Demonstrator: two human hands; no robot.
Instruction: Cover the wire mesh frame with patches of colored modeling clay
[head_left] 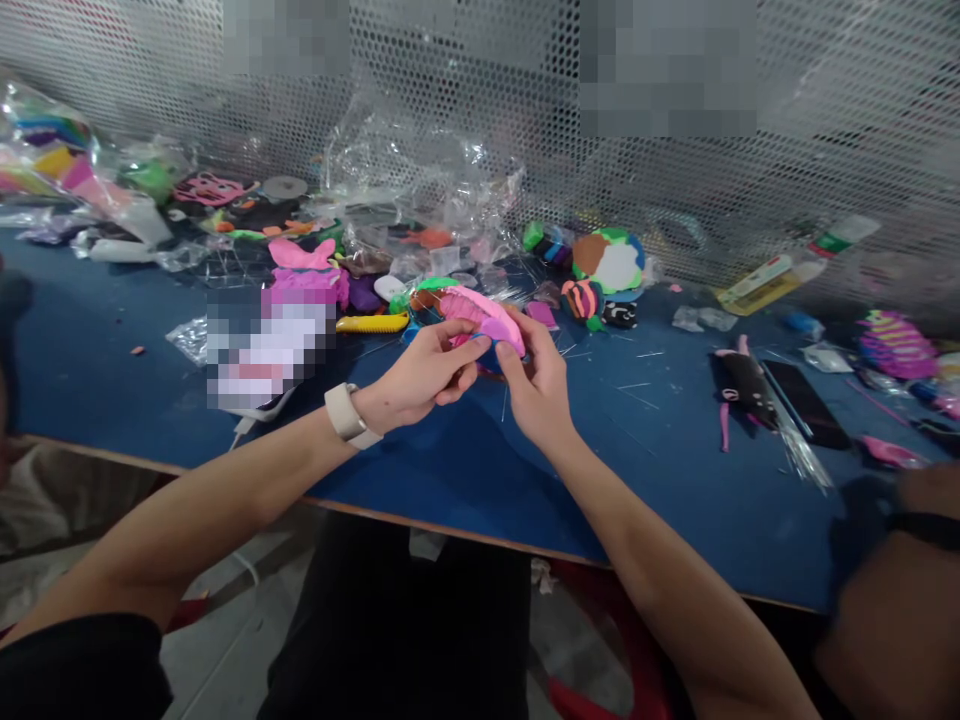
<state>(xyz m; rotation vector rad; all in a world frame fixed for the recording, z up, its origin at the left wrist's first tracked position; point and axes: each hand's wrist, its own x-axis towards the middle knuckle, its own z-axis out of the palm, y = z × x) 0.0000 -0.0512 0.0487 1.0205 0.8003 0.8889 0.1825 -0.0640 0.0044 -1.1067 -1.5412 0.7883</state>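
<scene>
My left hand and my right hand meet above the blue table, both pinched on a pink and purple clay piece with a bit of blue under it. The left fingers curl round its lower left side. The right thumb and fingers press its right end. A white watch sits on my left wrist. Thin clear sticks lie scattered on the table just beyond my hands.
Coloured clay figures, a yellow knife handle and crumpled clear plastic crowd the back, against a perforated metal screen. A black and pink clay figure and a dark phone lie right. Another person's arm shows at lower right.
</scene>
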